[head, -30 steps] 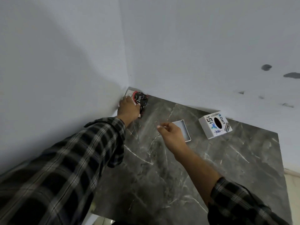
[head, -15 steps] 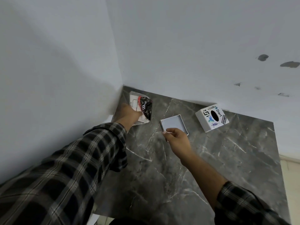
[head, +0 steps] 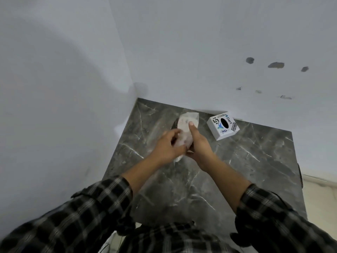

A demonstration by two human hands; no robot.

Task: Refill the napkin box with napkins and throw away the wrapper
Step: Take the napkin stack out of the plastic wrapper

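Both my hands hold the wrapped napkin pack point(head: 186, 125) above the middle of the dark marble table point(head: 246, 161). The pack looks pale and blurred, its back side facing me. My left hand point(head: 168, 147) grips its lower left side and my right hand point(head: 198, 143) its right side, thumb on top. The white napkin box point(head: 222, 125), covered in stickers and with a black oval hole on top, stands to the right near the far wall. The grey lid seen earlier is hidden behind the pack and my hands.
White walls close the table on the left and at the back, meeting in a corner point(head: 135, 92). The table's right edge point(head: 299, 170) drops to a pale floor. My plaid sleeves point(head: 91, 216) fill the bottom of the view.
My left hand lifted the napkin pack out of the back corner and brought it to the middle. My right hand left the grey lid and took hold of the pack too.
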